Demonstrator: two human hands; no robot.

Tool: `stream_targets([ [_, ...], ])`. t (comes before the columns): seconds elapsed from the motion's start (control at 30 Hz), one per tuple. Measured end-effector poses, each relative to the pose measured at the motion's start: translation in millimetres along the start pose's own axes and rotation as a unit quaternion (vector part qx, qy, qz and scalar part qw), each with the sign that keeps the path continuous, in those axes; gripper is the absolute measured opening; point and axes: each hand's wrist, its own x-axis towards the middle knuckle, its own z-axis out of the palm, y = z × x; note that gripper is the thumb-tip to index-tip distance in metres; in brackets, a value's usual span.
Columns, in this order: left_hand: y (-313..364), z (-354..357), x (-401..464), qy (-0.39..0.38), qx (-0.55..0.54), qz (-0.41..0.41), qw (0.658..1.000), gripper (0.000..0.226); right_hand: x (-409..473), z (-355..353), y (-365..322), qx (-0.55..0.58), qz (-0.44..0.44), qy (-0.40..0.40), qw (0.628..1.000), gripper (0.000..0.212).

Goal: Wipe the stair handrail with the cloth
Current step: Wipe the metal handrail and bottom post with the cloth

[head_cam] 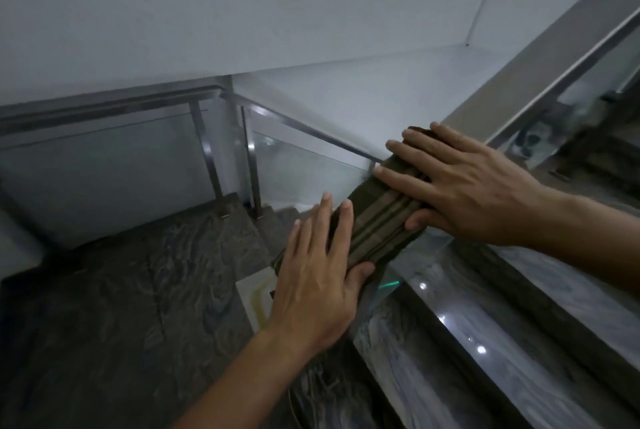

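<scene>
Pressing the cloth point(377, 224) onto the handrail point(502, 96), I had left hand point(318, 266) and right hand point(464, 182) flat, fingers straight; mid-wipe, I judged, needing next a steady slide along the rail

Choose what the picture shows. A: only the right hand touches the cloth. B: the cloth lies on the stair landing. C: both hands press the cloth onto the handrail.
C: the left hand and right hand both lie flat on the folded cloth draped over the handrail.

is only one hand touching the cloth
No, both the left hand and the right hand lie with straight fingers on the folded cloth.
</scene>
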Motion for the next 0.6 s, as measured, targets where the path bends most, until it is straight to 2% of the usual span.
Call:
stream_targets([
  [0.23, -40.3, -5.5, 3.0, -0.035, -0.075, 0.154, 0.985, 0.068, -1.8, -0.1, -32.0, 0.025, 0.073, -0.023, 0.997, 0.069],
  [0.43, -74.3, -3.6, -4.8, -0.094, -0.230, 0.177, 0.952, 0.074, -3.5, -14.0, -88.0, 0.056, 0.196, -0.075, 0.976, 0.072],
  [0.6, -94.7, -3.4, 4.8, -0.176, -0.308, 0.236, 0.905, 0.078, 1.5, -28.2, -124.7, 0.076, 0.294, -0.125, 0.944, 0.072],
])
